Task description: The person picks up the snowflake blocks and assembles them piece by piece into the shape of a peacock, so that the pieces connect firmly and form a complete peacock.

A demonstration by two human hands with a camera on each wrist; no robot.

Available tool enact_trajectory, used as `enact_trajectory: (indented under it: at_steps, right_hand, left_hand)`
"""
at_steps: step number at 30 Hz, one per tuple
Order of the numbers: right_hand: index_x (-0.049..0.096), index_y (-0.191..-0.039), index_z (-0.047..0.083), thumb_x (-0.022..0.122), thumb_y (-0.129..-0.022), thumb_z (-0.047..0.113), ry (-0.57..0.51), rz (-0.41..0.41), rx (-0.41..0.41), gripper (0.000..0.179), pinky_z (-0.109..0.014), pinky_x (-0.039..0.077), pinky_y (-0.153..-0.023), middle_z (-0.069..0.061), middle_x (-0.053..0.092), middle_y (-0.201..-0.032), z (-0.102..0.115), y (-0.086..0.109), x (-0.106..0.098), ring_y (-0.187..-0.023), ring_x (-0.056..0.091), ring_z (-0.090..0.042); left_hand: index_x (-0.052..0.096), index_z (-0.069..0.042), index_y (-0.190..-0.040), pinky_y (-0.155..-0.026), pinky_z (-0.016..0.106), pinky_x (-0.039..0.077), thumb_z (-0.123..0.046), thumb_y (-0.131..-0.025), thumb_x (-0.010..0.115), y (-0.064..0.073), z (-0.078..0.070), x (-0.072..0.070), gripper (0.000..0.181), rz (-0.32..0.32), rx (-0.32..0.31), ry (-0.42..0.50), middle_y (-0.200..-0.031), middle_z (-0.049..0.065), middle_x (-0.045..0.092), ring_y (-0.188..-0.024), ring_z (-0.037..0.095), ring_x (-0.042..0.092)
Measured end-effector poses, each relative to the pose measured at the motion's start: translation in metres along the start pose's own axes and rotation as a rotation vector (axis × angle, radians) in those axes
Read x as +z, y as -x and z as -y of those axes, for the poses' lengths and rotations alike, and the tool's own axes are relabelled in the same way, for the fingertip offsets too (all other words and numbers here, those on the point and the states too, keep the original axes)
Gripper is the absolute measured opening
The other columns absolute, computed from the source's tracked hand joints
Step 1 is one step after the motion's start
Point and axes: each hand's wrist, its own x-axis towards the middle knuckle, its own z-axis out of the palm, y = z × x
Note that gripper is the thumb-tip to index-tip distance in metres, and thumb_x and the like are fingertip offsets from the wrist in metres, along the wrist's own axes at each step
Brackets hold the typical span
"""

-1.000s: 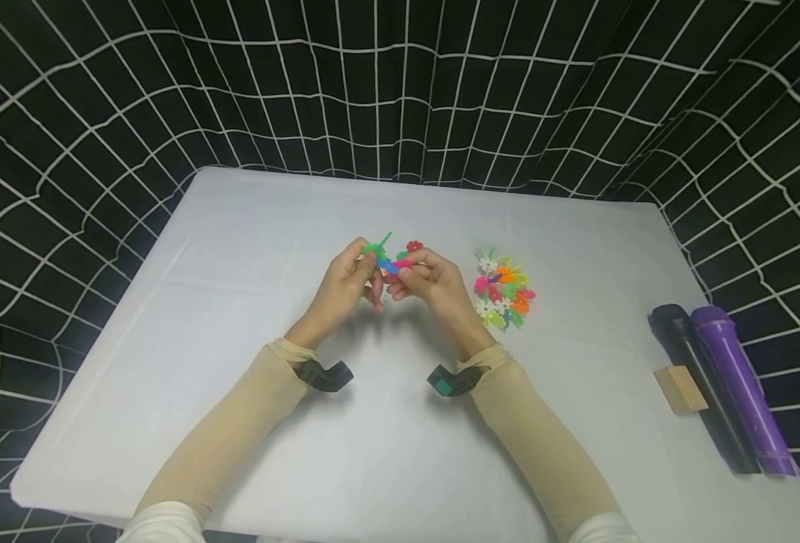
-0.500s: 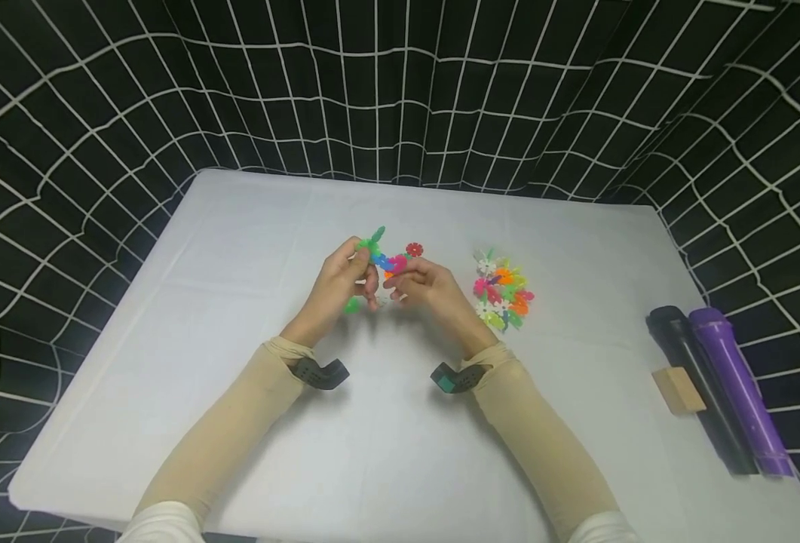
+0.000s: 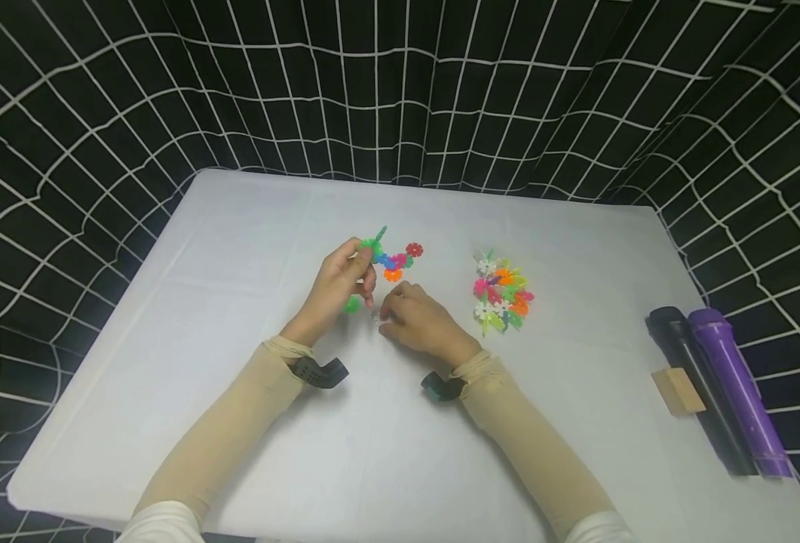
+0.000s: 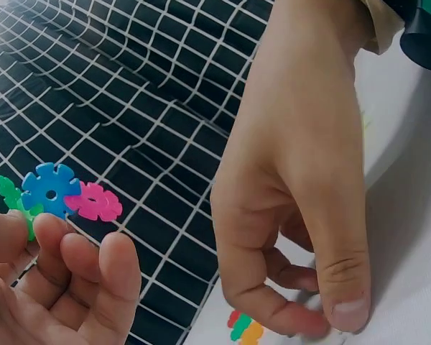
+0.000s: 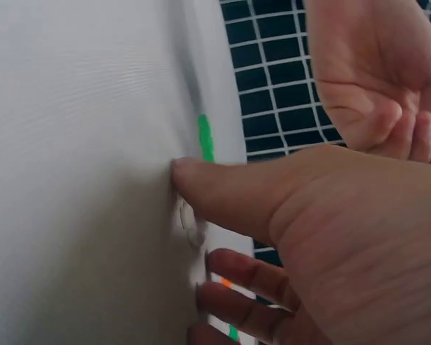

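My left hand (image 3: 345, 275) holds up a linked chain of plastic snowflake discs, pinching its green disc (image 3: 370, 246) between thumb and fingers. A blue disc (image 4: 50, 190) and a pink disc (image 4: 95, 202) extend from it. Low at the tabletop is my right hand (image 3: 423, 320), thumb and fingers spread on either side of a whitish disc (image 5: 192, 223). That disc (image 3: 376, 317) lies beside the fingertips in the head view. Close to the left hand's underside rests a loose green disc (image 3: 351, 305). Behind the hands are a red disc (image 3: 414, 250) and an orange disc (image 3: 393, 276).
A pile of mixed-colour snowflake discs (image 3: 504, 292) lies right of the hands. Farther right, a black tube (image 3: 701, 388) and a purple tube (image 3: 742, 392) lie by a wooden block (image 3: 678, 391). A black grid curtain (image 3: 400, 98) surrounds the white table (image 3: 237, 219).
My right hand has let go of the chain's pink end and moved down toward me to the whitish disc. The left hand keeps the chain nearly in place.
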Motion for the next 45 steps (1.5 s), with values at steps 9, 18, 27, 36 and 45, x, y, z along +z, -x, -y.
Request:
enact_trajectory:
  at_steps: [9, 18, 27, 36, 45]
  right_hand:
    - [0.066, -0.116, 0.005, 0.069, -0.093, 0.008, -0.117, 0.023, 0.018, 0.022, -0.038, 0.055, -0.092, -0.007, 0.068, -0.109, 0.002, -0.003, 0.0, -0.099, 0.061, -0.021]
    - [0.069, -0.102, 0.006, 0.071, -0.095, 0.02, -0.681, -0.183, 0.179, 0.015, -0.035, 0.063, -0.072, -0.011, 0.077, -0.088, 0.007, -0.001, -0.022, -0.078, 0.075, -0.025]
    - [0.069, -0.101, 0.003, 0.072, -0.095, 0.022, -0.824, -0.288, 0.159, 0.02, -0.045, 0.064, -0.075, -0.017, 0.077, -0.093, 0.013, 0.002, -0.031, -0.078, 0.075, -0.018]
    - [0.072, -0.101, 0.003, 0.073, -0.094, 0.022, -0.818, -0.319, 0.164, 0.021, -0.041, 0.064, -0.072, -0.017, 0.077, -0.094, 0.012, 0.003, -0.032, -0.076, 0.074, -0.017]
    - [0.074, -0.096, 0.003, 0.074, -0.094, 0.023, -0.818, -0.32, 0.177, 0.021, -0.038, 0.064, -0.07, -0.015, 0.076, -0.088, 0.012, 0.004, -0.034, -0.073, 0.073, -0.015]
  left_hand:
    - [0.052, -0.006, -0.105, -0.056, 0.026, 0.056, -0.028, -0.109, 0.044, 0.0, 0.002, -0.002, 0.024, -0.039, 0.028, -0.022, -0.064, -0.003, 0.051, -0.062, 0.012, 0.051]
    - [0.054, -0.007, -0.106, -0.053, 0.027, 0.055, -0.025, -0.11, 0.044, -0.001, 0.003, -0.004, 0.021, -0.113, 0.071, -0.04, -0.064, -0.003, 0.049, -0.056, 0.011, 0.051]
    - [0.056, -0.001, -0.11, -0.053, 0.026, 0.055, -0.024, -0.11, 0.044, 0.0, 0.006, -0.003, 0.026, -0.138, 0.092, -0.105, -0.065, 0.0, 0.05, -0.055, 0.011, 0.052]
    - [0.056, 0.003, -0.106, -0.052, 0.025, 0.054, -0.02, -0.109, 0.044, 0.0, 0.008, -0.001, 0.026, -0.12, 0.136, -0.165, -0.066, 0.004, 0.05, -0.056, 0.011, 0.05]
    - [0.059, 0.0, -0.104, -0.05, 0.039, 0.052, -0.02, -0.108, 0.047, 0.0, 0.011, 0.001, 0.024, -0.146, 0.163, -0.261, -0.066, 0.005, 0.05, -0.053, 0.013, 0.049]
